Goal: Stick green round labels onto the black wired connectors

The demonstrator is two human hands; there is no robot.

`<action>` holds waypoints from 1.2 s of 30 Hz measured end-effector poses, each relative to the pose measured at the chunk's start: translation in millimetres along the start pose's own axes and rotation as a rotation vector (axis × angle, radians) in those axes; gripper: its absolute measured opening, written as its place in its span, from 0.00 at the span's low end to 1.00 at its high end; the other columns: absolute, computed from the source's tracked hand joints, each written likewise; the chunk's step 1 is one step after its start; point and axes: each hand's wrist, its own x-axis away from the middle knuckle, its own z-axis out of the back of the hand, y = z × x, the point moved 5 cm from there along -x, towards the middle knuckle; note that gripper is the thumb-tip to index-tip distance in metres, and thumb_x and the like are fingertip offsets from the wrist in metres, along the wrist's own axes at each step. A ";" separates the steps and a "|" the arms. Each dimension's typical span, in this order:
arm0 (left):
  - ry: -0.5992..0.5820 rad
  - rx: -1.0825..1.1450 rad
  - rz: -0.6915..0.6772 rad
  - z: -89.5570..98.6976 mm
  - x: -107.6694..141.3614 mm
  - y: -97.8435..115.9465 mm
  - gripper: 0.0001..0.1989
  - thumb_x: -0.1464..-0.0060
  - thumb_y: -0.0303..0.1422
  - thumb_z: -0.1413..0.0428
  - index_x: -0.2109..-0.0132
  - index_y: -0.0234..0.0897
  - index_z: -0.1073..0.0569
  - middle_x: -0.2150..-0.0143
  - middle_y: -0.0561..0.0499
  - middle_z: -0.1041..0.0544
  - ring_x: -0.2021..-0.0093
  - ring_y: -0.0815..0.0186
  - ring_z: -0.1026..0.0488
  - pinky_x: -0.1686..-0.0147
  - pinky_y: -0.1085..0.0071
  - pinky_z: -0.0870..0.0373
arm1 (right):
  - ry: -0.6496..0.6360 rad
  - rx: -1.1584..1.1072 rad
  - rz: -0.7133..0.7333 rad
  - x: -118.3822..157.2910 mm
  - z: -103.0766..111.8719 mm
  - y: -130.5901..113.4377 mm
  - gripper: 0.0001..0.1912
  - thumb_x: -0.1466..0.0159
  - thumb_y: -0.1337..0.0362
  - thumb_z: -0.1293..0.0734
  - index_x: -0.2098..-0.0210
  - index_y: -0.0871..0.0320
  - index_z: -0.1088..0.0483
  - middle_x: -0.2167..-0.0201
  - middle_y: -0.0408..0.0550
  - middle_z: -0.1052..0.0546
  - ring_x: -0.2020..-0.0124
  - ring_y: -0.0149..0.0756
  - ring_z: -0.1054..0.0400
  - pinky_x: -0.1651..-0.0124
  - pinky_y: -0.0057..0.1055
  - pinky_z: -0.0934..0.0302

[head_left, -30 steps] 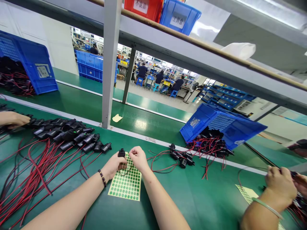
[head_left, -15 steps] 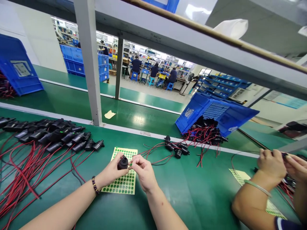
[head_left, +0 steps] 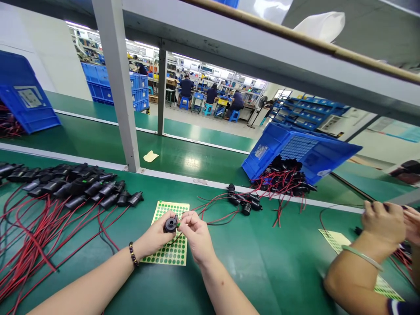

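Black cylindrical part and green dot above dotted sheet

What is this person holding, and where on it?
Left grip: a black cylindrical part, around its side. Right grip: a green dot, pinched; exact spot too small to tell.

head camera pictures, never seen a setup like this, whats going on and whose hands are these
There is no machine here: these are a person's bare hands, seen from one camera worn on that person's head, looking forward and down. The left hand, with the beaded bracelet, holds a black part. The right hand pinches a small green dot beside it. Below them, a sheet of green dots lies on the green worktop. A heap of black parts with red wires lies to the left; a tipped blue crate stands ahead, to the right. The hands at far right are another person's.
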 end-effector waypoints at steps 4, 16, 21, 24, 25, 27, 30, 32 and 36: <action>0.010 -0.056 -0.022 -0.2 -0.4 -0.4 0.08 0.56 0.25 0.49 0.66 0.36 0.40 0.71 0.56 0.43 0.71 0.71 0.46 0.71 0.76 0.46 | -0.014 0.041 0.046 0.9 -2.3 0.9 0.04 0.49 0.70 0.36 0.79 0.59 0.33 0.68 0.46 0.35 0.65 0.32 0.39 0.61 0.29 0.43; -0.016 -0.144 -0.035 -0.9 2.3 2.6 0.09 0.58 0.23 0.52 0.65 0.36 0.39 0.71 0.55 0.41 0.70 0.70 0.44 0.70 0.75 0.45 | 0.004 0.197 0.149 4.8 -4.5 -0.3 0.06 0.48 0.73 0.38 0.79 0.59 0.36 0.69 0.46 0.35 0.66 0.31 0.38 0.65 0.28 0.41; -0.019 -0.189 -0.046 -1.0 3.3 6.6 0.10 0.58 0.23 0.53 0.65 0.36 0.38 0.70 0.54 0.40 0.69 0.69 0.43 0.69 0.75 0.44 | 0.025 0.316 0.214 8.9 -4.6 -6.8 0.06 0.48 0.74 0.39 0.78 0.58 0.36 0.70 0.45 0.35 0.65 0.32 0.39 0.62 0.30 0.42; -0.023 -0.212 -0.045 -1.2 3.4 7.5 0.09 0.57 0.23 0.53 0.65 0.36 0.38 0.70 0.54 0.39 0.68 0.68 0.42 0.68 0.75 0.43 | 0.031 0.388 0.266 11.3 -5.0 -13.1 0.07 0.48 0.74 0.40 0.78 0.57 0.36 0.71 0.45 0.35 0.65 0.33 0.39 0.60 0.32 0.43; -0.026 -0.219 -0.045 -1.3 3.4 7.7 0.08 0.57 0.23 0.53 0.66 0.36 0.38 0.70 0.54 0.39 0.68 0.68 0.42 0.68 0.75 0.43 | 0.028 0.405 0.282 11.9 -5.3 -14.8 0.07 0.48 0.74 0.40 0.78 0.57 0.36 0.71 0.45 0.35 0.66 0.33 0.39 0.60 0.32 0.43; -0.028 -0.231 -0.049 -1.2 3.3 8.2 0.08 0.57 0.23 0.53 0.66 0.36 0.38 0.70 0.54 0.39 0.69 0.68 0.42 0.68 0.75 0.43 | 0.016 0.432 0.309 13.0 -6.0 -17.3 0.07 0.48 0.74 0.40 0.77 0.57 0.36 0.70 0.45 0.36 0.66 0.33 0.39 0.61 0.32 0.43; -0.038 -0.251 -0.061 -1.4 2.9 8.3 0.08 0.58 0.23 0.54 0.66 0.36 0.38 0.70 0.54 0.38 0.69 0.68 0.41 0.68 0.75 0.43 | 0.006 0.464 0.327 14.1 -6.7 -18.9 0.07 0.47 0.74 0.40 0.76 0.57 0.36 0.71 0.45 0.36 0.66 0.33 0.40 0.61 0.32 0.43; -0.041 -0.268 -0.072 -1.3 2.7 8.1 0.09 0.58 0.22 0.54 0.66 0.36 0.38 0.70 0.54 0.37 0.68 0.68 0.41 0.68 0.74 0.43 | 0.005 0.473 0.325 14.5 -6.9 -19.0 0.07 0.47 0.74 0.40 0.76 0.57 0.36 0.71 0.45 0.37 0.67 0.32 0.40 0.62 0.31 0.43; -0.042 -0.313 -0.112 -1.1 3.6 8.3 0.11 0.59 0.21 0.55 0.65 0.36 0.38 0.68 0.53 0.36 0.68 0.67 0.39 0.68 0.74 0.42 | 0.006 0.434 0.273 12.4 -6.9 -14.0 0.06 0.49 0.74 0.40 0.78 0.57 0.38 0.72 0.44 0.37 0.68 0.32 0.40 0.63 0.30 0.43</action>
